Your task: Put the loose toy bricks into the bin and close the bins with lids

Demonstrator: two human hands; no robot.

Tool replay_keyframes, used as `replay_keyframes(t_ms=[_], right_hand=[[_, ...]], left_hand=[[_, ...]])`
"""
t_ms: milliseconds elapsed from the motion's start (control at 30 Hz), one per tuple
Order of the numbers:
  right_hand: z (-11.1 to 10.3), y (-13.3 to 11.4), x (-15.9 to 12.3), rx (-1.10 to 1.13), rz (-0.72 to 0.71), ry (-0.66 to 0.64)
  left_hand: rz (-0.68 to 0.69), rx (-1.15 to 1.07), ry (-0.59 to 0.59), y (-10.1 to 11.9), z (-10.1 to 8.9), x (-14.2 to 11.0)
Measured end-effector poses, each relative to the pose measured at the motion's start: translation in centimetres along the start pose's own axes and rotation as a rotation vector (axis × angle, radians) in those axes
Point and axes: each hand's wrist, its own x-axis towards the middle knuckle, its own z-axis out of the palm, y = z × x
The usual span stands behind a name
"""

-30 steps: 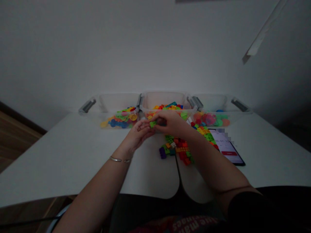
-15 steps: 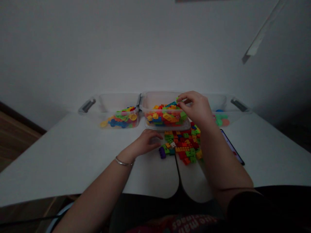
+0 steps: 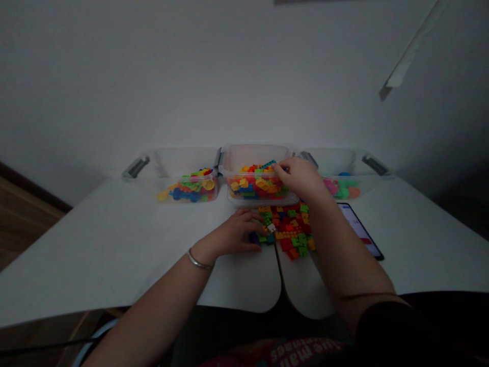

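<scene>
My right hand (image 3: 300, 178) reaches over the front wall of the middle clear plastic bin (image 3: 254, 155), its fingertips at the heap of colourful toy bricks (image 3: 257, 183) inside. I cannot tell whether those fingers hold a brick. My left hand (image 3: 235, 233), with a thin metal bangle (image 3: 199, 262) on its wrist, lies at the near edge of a loose pile of toy bricks (image 3: 290, 229) on the table. It partly covers a purple brick (image 3: 254, 237).
Two more clear bins with grey clips flank the middle one: the left bin (image 3: 183, 160) holds mixed coloured pieces, and the right bin (image 3: 328, 160) holds pink and green discs. A phone (image 3: 359, 229) lies on the white table (image 3: 95, 239), right of the pile.
My hands have parted from around a green brick. The right hand has moved up to the middle bin and then lowered to its bricks. The left hand has moved forward onto the pile.
</scene>
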Motion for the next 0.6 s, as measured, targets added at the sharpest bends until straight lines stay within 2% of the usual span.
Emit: replay_keyframes(t_ms=[167, 433, 600], right_hand=[[0.4, 0.2, -0.1, 0.025, -0.041, 0.033], [-0.5, -0.5, -0.2, 0.049, 0.003, -0.032], [-0.8, -1.0, -0.3, 0.116, -0.101, 0.083]], left_hand=[[-0.025, -0.046, 0.071, -0.6, 0.1, 0.0], [-0.063, 0.057, 0.119, -2.5, 0.2, -0.3], [-0.162, 0.065, 0.163, -2.3, 0.1, -0.3]])
